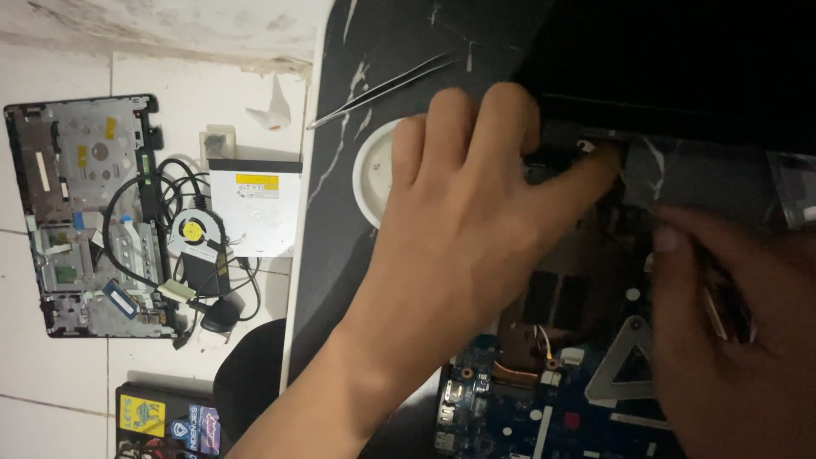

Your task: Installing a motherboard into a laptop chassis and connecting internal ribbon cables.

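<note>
The opened laptop [595, 340] lies on the dark marbled bench [340, 212], its blue circuit board [510, 416] exposed at the lower edge of view and its dark lid rising at the upper right. Both hands work at the hinge corner near the top of the chassis.

The left hand [459, 221] reaches in from the lower left, its long axis running diagonally up and to the right. Its fingers are spread, not closed on anything; the fingertip [603, 161] furthest right presses on the dark hinge area just below the lid edge. The grip is open and flat, a bracing touch, with nothing held.

The right hand [731, 323] enters from the right, lower than the left fingertip and just beside it. Its fingers are curled around a thin pale tool [712, 313], seemingly a small driver or stick; the tip is hidden and the picture is blurred there, so the exact contact point cannot be told. The left hand is nearer the hinge.

A white round dish [374, 170] sits partly under the left hand. Tweezers [382, 89] lie beyond it, well apart. On the tiled floor to the left: a removed laptop cover [76, 212], a disc drive [255, 208], a cooling fan [195, 234].
</note>
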